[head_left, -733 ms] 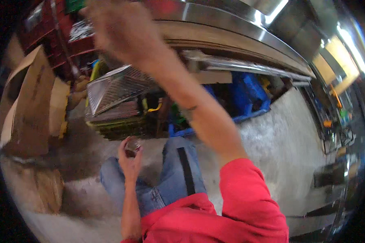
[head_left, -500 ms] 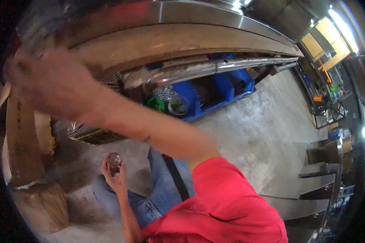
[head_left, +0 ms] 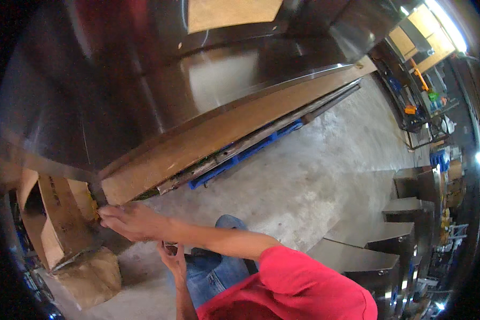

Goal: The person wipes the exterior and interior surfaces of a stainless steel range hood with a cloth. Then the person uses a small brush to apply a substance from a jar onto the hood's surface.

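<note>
My left hand (head_left: 173, 262) is low in front of my lap, fingers curled round a small round container (head_left: 170, 249). My right forearm partly covers the container, and I cannot make out its contents. My right hand (head_left: 136, 221) reaches across to the left, just above and beyond it. Its fingers are bent together; whatever they hold, if anything, is hidden. This hand is closest to the near left corner of a brown board (head_left: 240, 128). On that board stands a large shiny sheet-metal piece (head_left: 165, 101).
Blue bins (head_left: 245, 157) show beneath the board's edge. At left are an opened cardboard box (head_left: 64, 213) and a crumpled brown paper bag (head_left: 90, 277). Bent metal panels (head_left: 365, 258) stand at right on the concrete floor (head_left: 314, 170). A tool rack (head_left: 416, 101) is farther back.
My right hand has come down from the upper left, close to my left hand. The view has shifted, so the sheet metal now fills the top and the bins are mostly covered.
</note>
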A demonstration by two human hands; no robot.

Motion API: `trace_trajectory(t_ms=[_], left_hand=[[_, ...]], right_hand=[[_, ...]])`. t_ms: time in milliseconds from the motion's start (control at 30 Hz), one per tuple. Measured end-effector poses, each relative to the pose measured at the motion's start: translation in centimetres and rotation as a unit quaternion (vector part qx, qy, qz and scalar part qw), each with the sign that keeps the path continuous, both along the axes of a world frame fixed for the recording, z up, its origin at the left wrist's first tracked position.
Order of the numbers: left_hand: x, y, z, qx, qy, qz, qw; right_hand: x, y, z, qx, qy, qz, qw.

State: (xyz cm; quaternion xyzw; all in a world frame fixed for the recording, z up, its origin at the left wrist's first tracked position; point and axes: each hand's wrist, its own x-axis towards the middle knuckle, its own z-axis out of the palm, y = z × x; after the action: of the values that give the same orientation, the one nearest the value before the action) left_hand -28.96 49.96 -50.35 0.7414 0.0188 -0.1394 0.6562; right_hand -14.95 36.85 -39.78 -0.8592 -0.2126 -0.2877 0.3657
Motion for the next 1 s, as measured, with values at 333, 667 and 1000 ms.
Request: trace_trajectory(t_ms=[333, 667, 1000], left_hand=[[-3.0, -8.2, 21.8, 0.142, -0.020, -0.161, 0.976], [-10.4, -35.1, 33.5, 0.057, -0.143, -0.213, 0.965], [-15.9, -56.2, 42.4, -0.066, -0.227, -0.359, 0.903]], right_hand=[[-23.7, -14.5, 20.4, 0.228, 0.041, -0.270, 0.934], [-40.5, -38.1, 28.4, 0.236, -0.009, -0.424, 0.874], [-47.9, -51.0, 36.9, 0.359, -0.105, -0.440, 0.816]])
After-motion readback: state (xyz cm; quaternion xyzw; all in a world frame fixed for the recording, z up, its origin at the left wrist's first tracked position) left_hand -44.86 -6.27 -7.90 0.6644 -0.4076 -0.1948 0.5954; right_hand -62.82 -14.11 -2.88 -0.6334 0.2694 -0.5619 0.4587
